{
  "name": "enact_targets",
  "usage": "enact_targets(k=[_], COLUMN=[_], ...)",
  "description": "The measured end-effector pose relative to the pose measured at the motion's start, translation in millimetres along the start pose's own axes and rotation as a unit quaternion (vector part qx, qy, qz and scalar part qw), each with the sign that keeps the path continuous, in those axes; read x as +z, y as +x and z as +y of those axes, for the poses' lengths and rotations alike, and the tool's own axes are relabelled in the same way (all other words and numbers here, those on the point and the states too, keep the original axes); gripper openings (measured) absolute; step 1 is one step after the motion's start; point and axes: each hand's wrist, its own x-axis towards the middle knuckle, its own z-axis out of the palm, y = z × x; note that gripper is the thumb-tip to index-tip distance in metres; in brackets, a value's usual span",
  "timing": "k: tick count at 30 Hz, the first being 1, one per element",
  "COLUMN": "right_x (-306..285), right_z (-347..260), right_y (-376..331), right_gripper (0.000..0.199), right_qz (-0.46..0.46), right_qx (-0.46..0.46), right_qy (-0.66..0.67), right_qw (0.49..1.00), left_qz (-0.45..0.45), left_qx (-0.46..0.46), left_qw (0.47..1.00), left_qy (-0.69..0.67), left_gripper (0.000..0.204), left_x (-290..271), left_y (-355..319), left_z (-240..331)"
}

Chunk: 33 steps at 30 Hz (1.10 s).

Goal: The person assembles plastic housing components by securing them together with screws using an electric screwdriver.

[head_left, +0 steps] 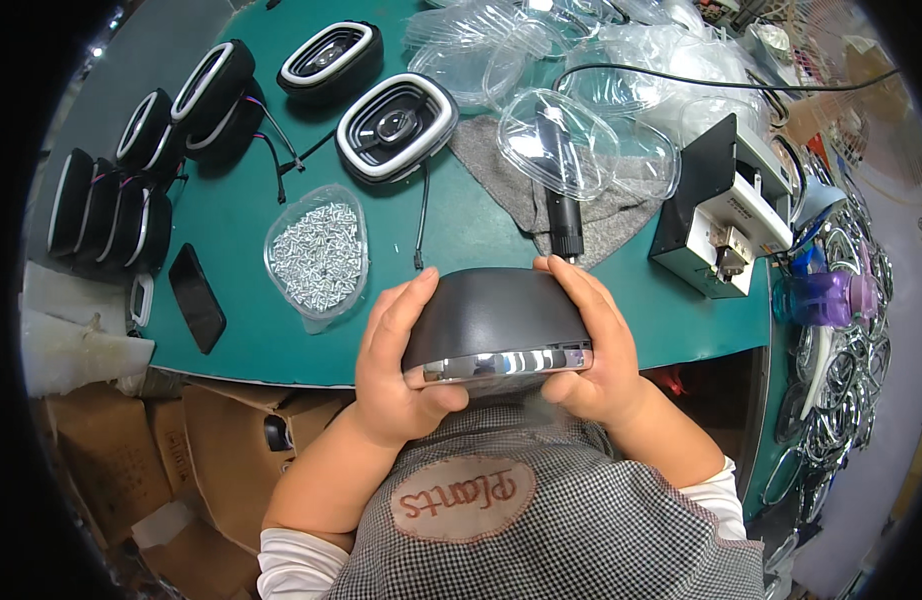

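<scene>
Between my two hands is a black lamp housing (496, 305) with a shiny chrome rim (501, 366) turned toward me, lifted at the table's front edge. My left hand (393, 365) wraps its left end, the thumb under the rim. Its right end is gripped by my right hand (605, 345), the thumb under the rim too and slightly blurred. The side of the housing facing down is hidden. Just beyond it, an electric screwdriver (566, 228) lies on a grey cloth (623, 232), partly beneath clear plastic lens covers (556, 140).
A clear tub (319, 322) of small silver screws stands left of centre, near a black phone (197, 298). White-ringed lamps (443, 135) with trailing cables line the far left. At right are a black-and-white box device (696, 205), a purple bottle (821, 298) and piled chrome rims (849, 370).
</scene>
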Motion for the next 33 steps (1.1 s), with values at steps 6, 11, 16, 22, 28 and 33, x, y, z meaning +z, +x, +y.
enact_targets(k=[6,11,16,22,28,33], right_x=[0,-2,0,1,10,8], right_z=[3,-4,-7,-9,-1,-11], right_y=[3,11,14,22,5,12], right_gripper=[0.085,0.074,0.072,0.073,0.088,0.079], right_qz=[0.005,-0.020,-0.018,-0.048,-0.043,-0.054], right_qx=[-0.056,-0.078,-0.097,-0.077,-0.024,-0.094], right_qy=[-0.010,-0.020,-0.026,-0.021,0.064,0.000], right_qw=[0.998,0.997,0.995,0.996,0.997,0.994], left_qz=[-0.036,-0.085,-0.060,-0.016,0.008,-0.163], left_qx=[0.007,0.108,0.131,0.132,0.068,0.116], left_qw=[0.998,0.982,0.982,0.983,0.998,0.960], left_qy=[-0.050,0.132,0.125,0.126,0.003,0.195], left_gripper=[0.085,0.072,0.068,0.065,0.073,0.080], left_x=[-2,-2,-2,-3,-13,-36], left_y=[4,21,14,14,4,28], left_z=[-1,20,15,8,-3,30])
